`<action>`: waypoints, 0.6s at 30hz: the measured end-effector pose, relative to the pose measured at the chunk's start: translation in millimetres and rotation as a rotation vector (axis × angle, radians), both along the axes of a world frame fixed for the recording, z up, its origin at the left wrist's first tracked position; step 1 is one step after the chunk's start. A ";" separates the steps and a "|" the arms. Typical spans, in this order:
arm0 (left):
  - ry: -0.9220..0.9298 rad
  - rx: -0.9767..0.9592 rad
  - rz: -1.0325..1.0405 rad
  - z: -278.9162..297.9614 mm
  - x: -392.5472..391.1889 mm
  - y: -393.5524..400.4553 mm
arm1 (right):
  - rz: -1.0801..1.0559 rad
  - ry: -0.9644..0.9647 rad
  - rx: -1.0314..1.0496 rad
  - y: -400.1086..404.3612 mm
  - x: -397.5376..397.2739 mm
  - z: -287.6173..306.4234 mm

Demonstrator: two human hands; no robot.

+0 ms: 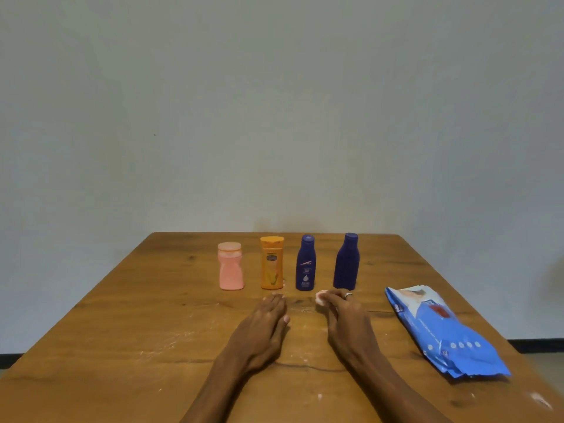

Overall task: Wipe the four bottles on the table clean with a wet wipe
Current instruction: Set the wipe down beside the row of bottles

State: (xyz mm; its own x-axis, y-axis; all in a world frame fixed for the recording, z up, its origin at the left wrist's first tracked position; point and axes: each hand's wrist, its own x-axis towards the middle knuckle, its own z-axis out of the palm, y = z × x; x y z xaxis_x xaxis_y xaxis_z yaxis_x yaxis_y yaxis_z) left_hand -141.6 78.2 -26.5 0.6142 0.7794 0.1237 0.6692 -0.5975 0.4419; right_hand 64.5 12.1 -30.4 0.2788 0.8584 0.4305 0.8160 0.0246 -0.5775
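Four bottles stand upright in a row near the far end of the wooden table (pixel 122 315): a pink bottle (pixel 231 267), an orange bottle (pixel 272 263), a dark blue labelled bottle (pixel 305 264) and a plain dark blue bottle (pixel 346 261). My left hand (pixel 265 322) lies flat on the table with straight fingers, its tips just in front of the orange bottle. My right hand (pixel 343 312) holds a small wadded white wet wipe (pixel 320 297) in its curled fingers, on the table just in front of the two blue bottles.
A blue pack of wet wipes (pixel 442 331) lies on the table to the right of my right hand. White smears and specks mark the tabletop near my arms. A bare pale wall stands behind the table.
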 end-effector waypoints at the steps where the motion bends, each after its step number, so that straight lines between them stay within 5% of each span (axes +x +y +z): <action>1: 0.005 -0.008 0.001 -1.2 3.6 2.4 | -0.002 0.020 -0.015 2.1 1.0 5.6; 7: 0.040 -0.208 0.060 21.3 7.7 -1.1 | -0.019 0.114 -0.099 7.6 -6.4 50.4; 18: 0.266 -0.323 -0.023 153.1 -3.9 -5.4 | 0.024 0.049 -0.431 7.9 -46.1 172.9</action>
State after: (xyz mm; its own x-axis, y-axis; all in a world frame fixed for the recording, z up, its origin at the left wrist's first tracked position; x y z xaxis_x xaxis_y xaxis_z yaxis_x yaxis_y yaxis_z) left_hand -145.5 72.9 126.7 0.6097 0.7375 -0.2904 0.7732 -0.4729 0.4225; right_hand 18.4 20.0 142.5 0.2682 0.9632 0.0178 0.7893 -0.2091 -0.5773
